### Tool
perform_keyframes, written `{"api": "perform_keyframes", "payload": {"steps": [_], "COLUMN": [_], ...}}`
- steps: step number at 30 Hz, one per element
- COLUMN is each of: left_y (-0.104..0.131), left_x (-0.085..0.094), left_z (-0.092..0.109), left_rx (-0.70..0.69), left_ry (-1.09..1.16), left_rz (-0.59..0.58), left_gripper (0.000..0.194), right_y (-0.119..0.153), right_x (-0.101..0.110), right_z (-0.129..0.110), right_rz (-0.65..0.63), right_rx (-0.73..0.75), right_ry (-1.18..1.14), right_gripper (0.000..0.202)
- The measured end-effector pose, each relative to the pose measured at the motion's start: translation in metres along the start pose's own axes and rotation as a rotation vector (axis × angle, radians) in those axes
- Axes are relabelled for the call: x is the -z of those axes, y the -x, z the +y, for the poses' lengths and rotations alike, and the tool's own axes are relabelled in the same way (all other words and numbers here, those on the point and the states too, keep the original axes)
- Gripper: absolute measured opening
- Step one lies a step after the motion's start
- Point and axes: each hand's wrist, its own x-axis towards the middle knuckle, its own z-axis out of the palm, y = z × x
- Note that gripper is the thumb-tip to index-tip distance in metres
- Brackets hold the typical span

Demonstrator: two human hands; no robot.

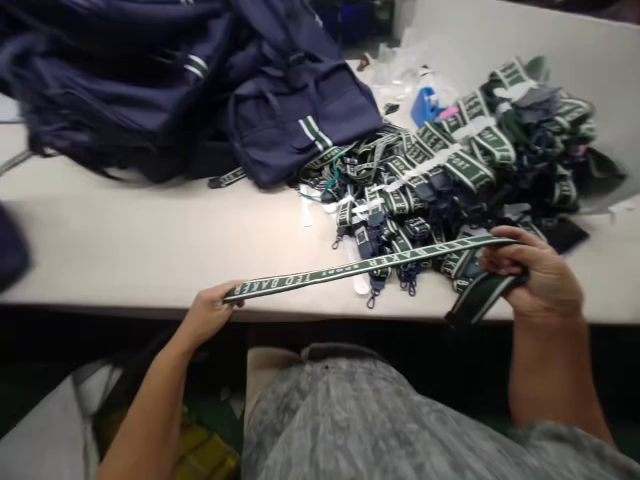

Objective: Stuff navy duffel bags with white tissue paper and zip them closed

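Note:
A green webbing strap (345,269) with white edges and white lettering is stretched taut between my hands, above the table's front edge. My left hand (213,310) pinches its left end. On the other side my right hand (537,273) is closed around the strap, and a short dark length hangs down below the fingers. Right behind the strap lies a heap of similar straps (470,167), some with dark metal clips at their ends. White bands wrap some of the bundles.
Navy bags (305,120) with striped green-and-white tabs are piled at the back left of the pale table (125,247). A blue object (425,105) and clear plastic (395,73) lie behind the heap. A pale panel (575,67) rises at the right.

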Motion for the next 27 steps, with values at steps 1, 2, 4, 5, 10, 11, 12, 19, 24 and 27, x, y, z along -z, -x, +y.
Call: {"api": "perform_keyframes", "payload": {"steps": [1,2,4,5,10,11,12,19,24,27], "left_y": [0.003,0.006,0.011,0.014,0.032,0.035,0.038,0.057,0.066,0.070], "left_x": [-0.002,-0.004,-0.009,-0.010,-0.012,-0.011,-0.010,0.005,0.000,0.000], "left_z": [-0.001,-0.001,0.000,0.001,0.005,0.006,0.007,0.007,0.001,-0.002], "left_rx": [-0.002,0.002,0.034,0.062,0.180,0.195,0.210,0.242,0.244,0.251], "left_ry": [0.013,0.038,0.119,0.167,0.452,0.520,0.582,0.623,0.696,0.613], "left_rz": [0.003,0.015,0.025,0.011,-0.190,-0.239,-0.289,-0.375,-0.291,-0.137], "left_gripper": [0.023,0.025,0.027,0.028,0.045,0.049,0.052,0.030,0.031,0.037], "right_y": [-0.002,-0.005,-0.010,-0.013,-0.029,-0.032,-0.036,-0.052,-0.043,-0.036], "right_x": [0.001,0.003,0.008,0.011,0.019,0.020,0.022,0.034,0.017,0.010], "right_z": [0.000,0.000,0.002,0.004,0.016,0.019,0.021,0.027,0.022,0.019], "right_rz": [0.029,0.057,0.095,0.104,0.112,0.115,0.115,0.138,0.081,0.025], "right_rx": [0.006,0.009,0.013,0.018,0.064,0.057,0.052,0.088,0.091,0.029], "right_ry": [-0.012,-0.022,-0.028,-0.025,-0.027,-0.036,-0.040,-0.039,-0.024,0.063], "right_gripper": [0.025,0.026,0.026,0.027,0.031,0.031,0.031,0.029,0.027,0.031]}}
